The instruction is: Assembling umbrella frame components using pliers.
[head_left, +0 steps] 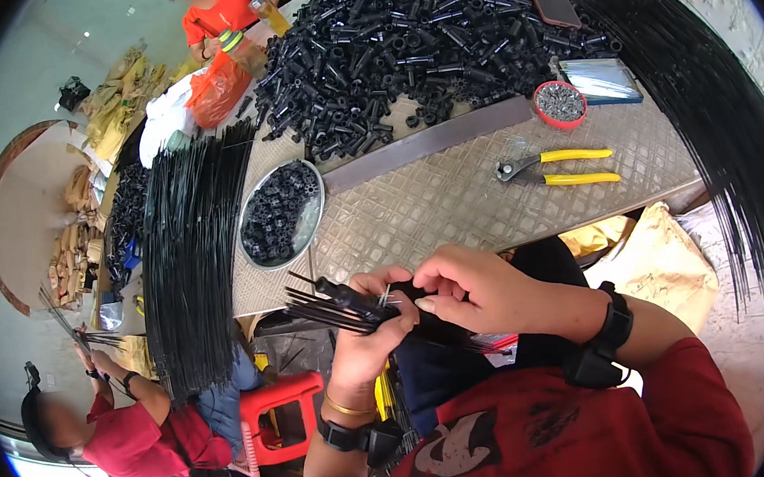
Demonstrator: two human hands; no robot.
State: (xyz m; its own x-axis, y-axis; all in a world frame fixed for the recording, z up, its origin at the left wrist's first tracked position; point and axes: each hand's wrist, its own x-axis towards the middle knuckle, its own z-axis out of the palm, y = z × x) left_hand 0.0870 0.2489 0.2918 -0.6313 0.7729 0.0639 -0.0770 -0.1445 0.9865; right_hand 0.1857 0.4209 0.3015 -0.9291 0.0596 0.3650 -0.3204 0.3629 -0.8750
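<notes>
Head view: at left, long black rods (201,248) drape over the bench (399,223) beside a metal bowl (311,227) of small black parts (279,214), seemingly for easy reach. Just off the bench's near edge, the left hand (367,342) grips thin black strands (315,313) and a black tube (339,292), likely bunched for steadiness; the right hand (473,289) curls its fingers close by, whether pinching anything I cannot tell, while yellow-handled cutters (530,169) lie handily beyond.

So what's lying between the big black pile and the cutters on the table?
A long flat strip lies between the pile and the cutters, with bare patterned tabletop showing too, as seen in the head view.
</notes>
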